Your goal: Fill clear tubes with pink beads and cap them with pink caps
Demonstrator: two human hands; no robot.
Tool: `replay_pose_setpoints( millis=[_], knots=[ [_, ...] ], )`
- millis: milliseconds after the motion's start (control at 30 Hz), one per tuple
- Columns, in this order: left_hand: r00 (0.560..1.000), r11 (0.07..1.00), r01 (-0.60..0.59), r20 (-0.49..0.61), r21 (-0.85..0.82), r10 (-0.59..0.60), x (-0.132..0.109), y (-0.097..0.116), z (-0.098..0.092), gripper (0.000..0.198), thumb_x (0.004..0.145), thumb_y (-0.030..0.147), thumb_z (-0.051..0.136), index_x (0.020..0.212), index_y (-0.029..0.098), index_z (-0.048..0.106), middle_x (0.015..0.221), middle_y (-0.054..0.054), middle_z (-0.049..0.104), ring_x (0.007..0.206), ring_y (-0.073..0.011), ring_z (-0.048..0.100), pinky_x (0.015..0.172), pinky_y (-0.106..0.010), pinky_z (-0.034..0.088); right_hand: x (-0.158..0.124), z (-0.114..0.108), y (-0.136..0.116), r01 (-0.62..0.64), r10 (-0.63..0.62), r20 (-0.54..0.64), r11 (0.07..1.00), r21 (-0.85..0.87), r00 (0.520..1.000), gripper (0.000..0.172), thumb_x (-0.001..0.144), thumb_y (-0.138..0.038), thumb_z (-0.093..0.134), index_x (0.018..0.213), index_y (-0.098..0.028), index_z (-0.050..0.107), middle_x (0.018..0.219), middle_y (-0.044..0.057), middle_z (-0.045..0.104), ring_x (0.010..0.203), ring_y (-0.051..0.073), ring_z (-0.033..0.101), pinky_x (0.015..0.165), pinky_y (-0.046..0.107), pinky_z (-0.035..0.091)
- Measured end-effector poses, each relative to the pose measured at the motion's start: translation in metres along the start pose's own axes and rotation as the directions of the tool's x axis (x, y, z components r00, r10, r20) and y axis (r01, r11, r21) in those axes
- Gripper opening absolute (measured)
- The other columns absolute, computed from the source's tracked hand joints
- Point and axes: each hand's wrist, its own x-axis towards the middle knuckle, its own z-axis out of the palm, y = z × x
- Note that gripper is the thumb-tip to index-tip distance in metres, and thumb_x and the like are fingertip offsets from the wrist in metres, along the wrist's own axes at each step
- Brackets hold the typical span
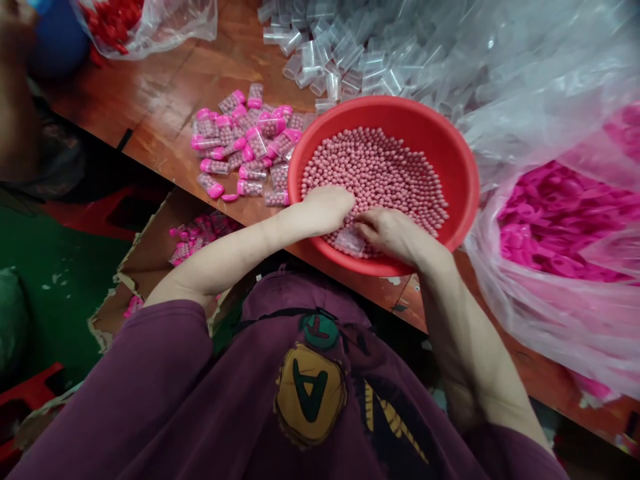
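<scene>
Reaching into the red basin (463, 167), both of your hands meet at its near side, on top of the pink beads (380, 167) that cover its bottom. Your left hand (327, 207) lies knuckles up, with the fingers curled down and dug into the beads. The tips are buried, so I cannot tell whether they hold anything. Your right hand (393, 232) sits just beside it, fingers bent and drawn together, with thumb and fingertips pinched on a small clear tube (350, 241). That tube lies low against the beads between your two hands, close to the basin's near wall (its open end is too blurred to make out).

The basin stands on a wooden table (165, 100) at its near edge, right in front of your purple shirt. Just to the left of the basin, touching its rim, is a loose heap of filled tubes (250, 143), each packed with beads and shut with a pink cap. Beyond the basin, a spread of empty tubes (340, 63) lies uncapped and spills out of clear plastic sheeting. On your right a big bag of pink caps (560, 227) presses against the basin's side. At the far left corner of the table sits a bag of red caps (113, 20), well apart from your hands. Below the table edge on your left, a cardboard box (150, 253) holds more filled tubes.
</scene>
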Motion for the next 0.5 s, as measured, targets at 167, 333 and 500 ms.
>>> replay_pose_setpoints(
  millis=[167, 333, 500],
  knots=[
    [0.998, 0.999, -0.003, 0.059, 0.045, 0.0, 0.017, -0.001, -0.011, 0.03, 0.082, 0.001, 0.066, 0.101, 0.01, 0.087, 0.1, -0.015, 0.083, 0.109, -0.0315, 0.077, 0.105, -0.038, 0.056, -0.018, 0.002, -0.001, 0.012, -0.014, -0.063, 1.0, -0.021, 0.998, 0.027, 0.111, -0.03, 0.057, 0.111, -0.019, 0.082, 0.111, 0.015, 0.084, 0.099, 0.031, 0.076, 0.093, 0.044, 0.06],
    [0.976, 0.989, 0.001, 0.215, -0.145, 0.03, 0.042, -0.004, -0.035, 0.038, 0.089, 0.009, 0.067, 0.12, 0.009, 0.088, 0.109, -0.008, 0.087, 0.102, -0.02, 0.077, 0.095, -0.027, 0.056, -0.055, -0.008, 0.003, 0.012, 0.072, -0.467, 0.984, 0.176, 0.881, 0.026, 0.11, -0.034, 0.061, 0.118, -0.023, 0.083, 0.115, 0.013, 0.084, 0.108, 0.032, 0.079, 0.101, 0.05, 0.064],
    [0.963, 0.998, 0.043, 0.267, -0.045, -0.029, 0.082, 0.004, -0.049, 0.029, 0.077, 0.014, 0.074, 0.1, 0.015, 0.092, 0.076, -0.001, 0.079, 0.086, -0.0188, 0.07, 0.085, -0.025, 0.052, -0.11, -0.011, 0.023, -0.025, 0.349, -0.723, 0.908, 0.418, 0.596, 0.022, 0.108, -0.037, 0.068, 0.112, -0.026, 0.086, 0.108, 0.008, 0.088, 0.1, 0.026, 0.084, 0.093, 0.045, 0.067]
  ],
)
